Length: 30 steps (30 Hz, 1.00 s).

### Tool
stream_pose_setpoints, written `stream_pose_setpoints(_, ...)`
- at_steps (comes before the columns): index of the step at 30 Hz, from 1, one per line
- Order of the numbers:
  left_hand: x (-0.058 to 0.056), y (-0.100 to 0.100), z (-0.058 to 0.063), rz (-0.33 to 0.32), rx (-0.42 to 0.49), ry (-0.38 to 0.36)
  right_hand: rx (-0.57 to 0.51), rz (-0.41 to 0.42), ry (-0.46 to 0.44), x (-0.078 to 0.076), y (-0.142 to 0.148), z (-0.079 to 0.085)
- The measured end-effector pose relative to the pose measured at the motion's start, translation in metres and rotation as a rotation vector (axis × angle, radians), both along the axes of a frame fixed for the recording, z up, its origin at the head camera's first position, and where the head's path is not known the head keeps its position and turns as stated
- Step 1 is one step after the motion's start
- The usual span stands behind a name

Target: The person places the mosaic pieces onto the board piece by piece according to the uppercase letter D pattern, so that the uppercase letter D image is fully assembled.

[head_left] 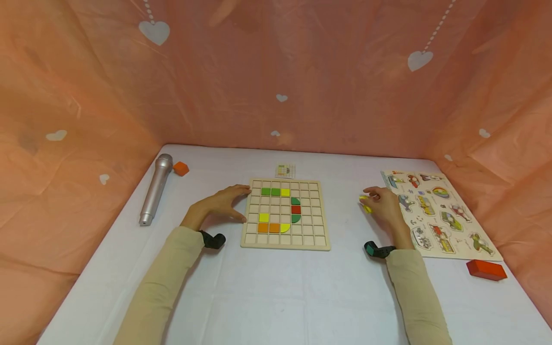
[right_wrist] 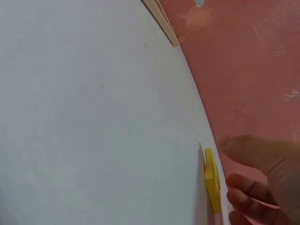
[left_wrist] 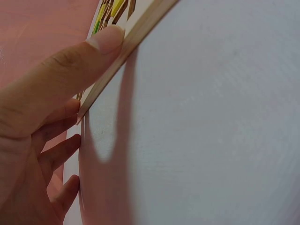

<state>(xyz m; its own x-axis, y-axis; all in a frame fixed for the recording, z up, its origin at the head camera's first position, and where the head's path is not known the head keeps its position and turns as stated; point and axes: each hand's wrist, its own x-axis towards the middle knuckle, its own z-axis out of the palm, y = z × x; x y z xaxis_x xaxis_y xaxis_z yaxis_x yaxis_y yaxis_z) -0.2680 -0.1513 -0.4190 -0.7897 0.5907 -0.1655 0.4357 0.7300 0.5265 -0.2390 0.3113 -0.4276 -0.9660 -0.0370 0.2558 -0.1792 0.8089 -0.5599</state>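
Note:
A square wooden grid board [head_left: 319,242] lies mid-table, with green, yellow, orange and red pieces set in some cells. My left hand [head_left: 222,202] is at its left side, thumb and index finger spread apart along the edge. In the left wrist view the thumb [left_wrist: 105,42] rests against the board's rim [left_wrist: 136,40]. To the right of the board, my right hand [head_left: 385,207] is over small yellow pieces [head_left: 366,208]. The right wrist view has these yellow pieces [right_wrist: 212,183] on the table, just beyond the parted thumb and loosely bent fingers.
Behind the board is a small pattern card [head_left: 285,170]. A silver microphone [head_left: 156,189] and an orange block [head_left: 181,168] lie at left. On the right are a picture puzzle board [head_left: 463,239] and a red block [head_left: 486,270]. Orange curtains [head_left: 302,72] surround the table.

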Motion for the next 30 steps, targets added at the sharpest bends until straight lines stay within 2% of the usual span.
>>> stream_pose_setpoints(3,-0.001,0.001,0.0,-0.017,-0.001,0.013,0.032,-0.003,-0.039,0.001,0.0,-0.002)
stream_pose_setpoints(7,-0.002,0.001,0.0,-0.02,-0.006,0.017,0.051,0.0,-0.036,0.001,0.0,-0.004)
stream_pose_setpoints(14,0.0,0.001,0.001,-0.004,-0.011,0.003,-0.02,0.015,0.01,-0.005,-0.014,-0.003)
stream_pose_setpoints(22,0.001,0.001,0.002,0.019,-0.012,-0.016,-0.083,0.194,0.036,-0.006,-0.071,0.004)
stream_pose_setpoints(30,0.0,0.001,0.002,-0.007,-0.006,0.005,-0.11,0.402,0.009,-0.007,-0.135,0.017)
